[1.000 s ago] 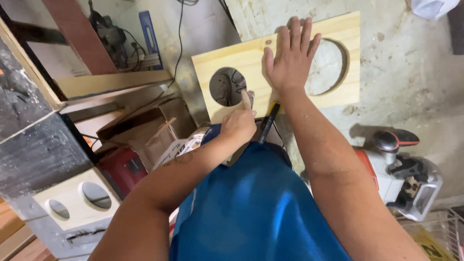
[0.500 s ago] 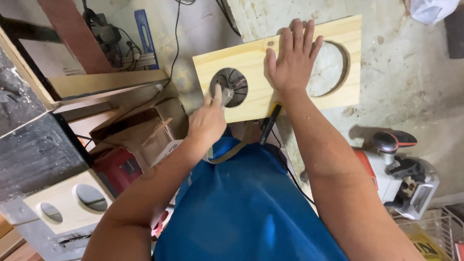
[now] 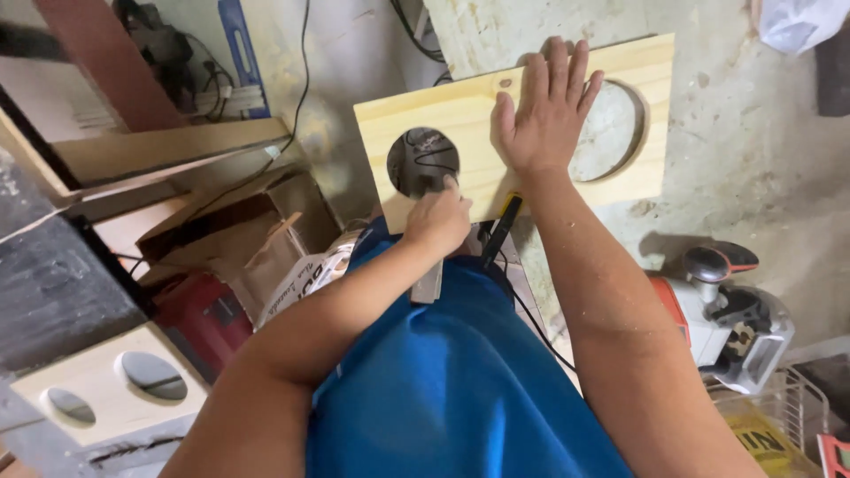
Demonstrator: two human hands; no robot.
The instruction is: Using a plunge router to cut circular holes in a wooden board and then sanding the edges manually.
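Pressed flat with fingers spread, my right hand (image 3: 547, 111) sits open on the pale wooden board (image 3: 460, 111), between its two round holes, so my weight pins the board and it cannot slide or spin while the other hand works. The board lies just ahead of my lap, over the concrete floor (image 3: 761, 168), its near edge close to my blue shirt (image 3: 452, 372).

My left hand (image 3: 438, 221) is curled shut at the lower rim of the left hole (image 3: 423, 161), a fingertip on the cut edge; it seems to pinch something small and grey against that rim, though I cannot tell what. A flat grey strip (image 3: 428, 281) hangs below that fist, and a dark tool with a yellow band (image 3: 502, 228) pokes out beneath the board's edge near my right wrist.

Off to my right a red and white power tool (image 3: 722, 305) rests on the floor, well apart from the board. To my left a second pale board with two holes (image 3: 111, 389) lies out of the way.
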